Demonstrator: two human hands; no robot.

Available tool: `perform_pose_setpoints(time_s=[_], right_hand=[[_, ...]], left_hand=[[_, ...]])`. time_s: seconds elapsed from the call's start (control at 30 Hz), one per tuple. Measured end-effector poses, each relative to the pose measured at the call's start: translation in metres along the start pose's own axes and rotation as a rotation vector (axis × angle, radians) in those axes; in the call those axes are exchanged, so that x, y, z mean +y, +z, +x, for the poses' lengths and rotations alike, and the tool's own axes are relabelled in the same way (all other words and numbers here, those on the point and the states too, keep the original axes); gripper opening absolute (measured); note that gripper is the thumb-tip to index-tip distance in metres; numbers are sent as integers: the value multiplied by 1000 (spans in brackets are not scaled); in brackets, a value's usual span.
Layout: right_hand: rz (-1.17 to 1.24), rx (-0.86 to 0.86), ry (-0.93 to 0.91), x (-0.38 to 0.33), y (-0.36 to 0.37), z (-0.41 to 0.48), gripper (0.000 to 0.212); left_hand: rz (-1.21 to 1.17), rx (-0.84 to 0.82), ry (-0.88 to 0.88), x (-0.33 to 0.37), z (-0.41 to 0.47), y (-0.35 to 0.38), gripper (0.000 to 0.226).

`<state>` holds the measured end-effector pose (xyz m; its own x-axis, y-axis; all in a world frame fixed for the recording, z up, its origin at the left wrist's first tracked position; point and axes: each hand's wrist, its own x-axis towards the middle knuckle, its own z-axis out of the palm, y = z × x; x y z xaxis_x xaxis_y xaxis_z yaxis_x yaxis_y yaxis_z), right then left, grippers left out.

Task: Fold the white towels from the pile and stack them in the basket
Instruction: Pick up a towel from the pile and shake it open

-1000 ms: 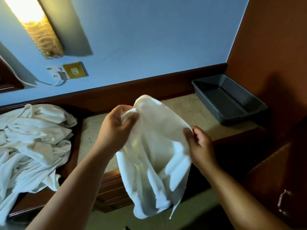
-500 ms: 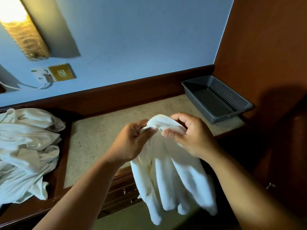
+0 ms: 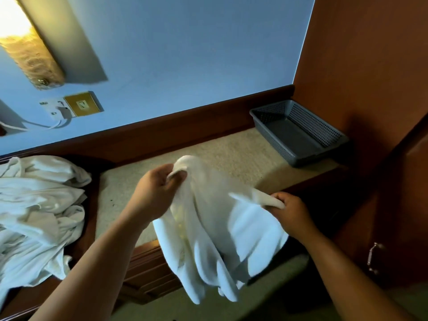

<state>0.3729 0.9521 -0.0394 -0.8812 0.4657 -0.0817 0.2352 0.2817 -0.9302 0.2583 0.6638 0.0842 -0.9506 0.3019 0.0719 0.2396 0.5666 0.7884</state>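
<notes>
Container: I see one grey perforated basket point(image 3: 312, 127) at the far right end of the worktop point(image 3: 231, 154), close against the wooden side panel.
Container contents: only its own grey floor shows inside.
Second holding place: a loose pile point(image 3: 39, 216) of white towels lies crumpled on the dark wood surface left of the worktop, well apart from the basket.
Task item: one white towel point(image 3: 215, 228) is held in the air over the worktop's front edge, between pile and basket.
Towel axis: its held upper edge slopes from upper left down to lower right; the long axis runs downward, with the loose folds hanging toward the floor.
Left hand point(image 3: 155, 193): its grip is closed, fingers and thumb curled round the bunched top end of the towel.
Right hand point(image 3: 289, 212): its grip is closed, pinching a rolled corner of the towel that sticks out leftward from the fingers.
Hands relative: the left sits higher than the right, with the cloth spread between them.
Surroundings: a lit wall lamp point(image 3: 30, 59) and a brass socket plate point(image 3: 83, 104) sit on the blue wall.
</notes>
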Motion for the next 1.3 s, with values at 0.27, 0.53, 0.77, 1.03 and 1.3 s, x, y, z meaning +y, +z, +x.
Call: perform_pose_setpoints(time_s=[0.27,0.53,0.77,1.03,1.3], right_hand=[[-43,-249,-464,-134,19,-26,13],[-298,-255,-404,-113,27,-13,14],[-208,-206,-170,-10,40,-8,35],[-116,-92,-426,-91,32,-25,36],[-64,-274,-525,-155,40,-44,14]], left_hand=[[143,-464,200,16,-20,22,58],[-84,-179,254,8,-23,-3,18],[-197,-19,158,15,-19,-25,23],[250,-189,109,5,-23,-13,65],[12,-306,149,4,-37,24,20]])
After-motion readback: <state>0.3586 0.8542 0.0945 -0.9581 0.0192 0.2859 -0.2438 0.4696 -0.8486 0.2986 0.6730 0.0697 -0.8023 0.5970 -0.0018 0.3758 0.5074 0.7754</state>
